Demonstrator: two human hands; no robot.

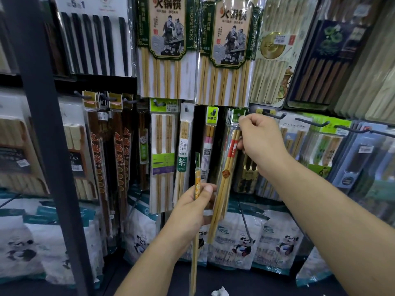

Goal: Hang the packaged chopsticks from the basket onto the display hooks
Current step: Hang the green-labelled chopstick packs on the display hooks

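A: From the head view, where are the packs?
B: The right hand point(260, 144) pinches the red-banded chopstick pack point(226, 174) by its top, up among the display hooks point(275, 115). The left hand point(192, 210) grips a slim orange-patterned pack point(197, 182) mid-length.
A: How will they handle?
B: Probably light and stiff, in slick film. Hold the header.

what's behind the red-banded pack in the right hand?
Black backboard shows at its left, a dark chopstick pack at its right. The red-banded pack and right hand cover the hook, so more packs behind: can't tell.
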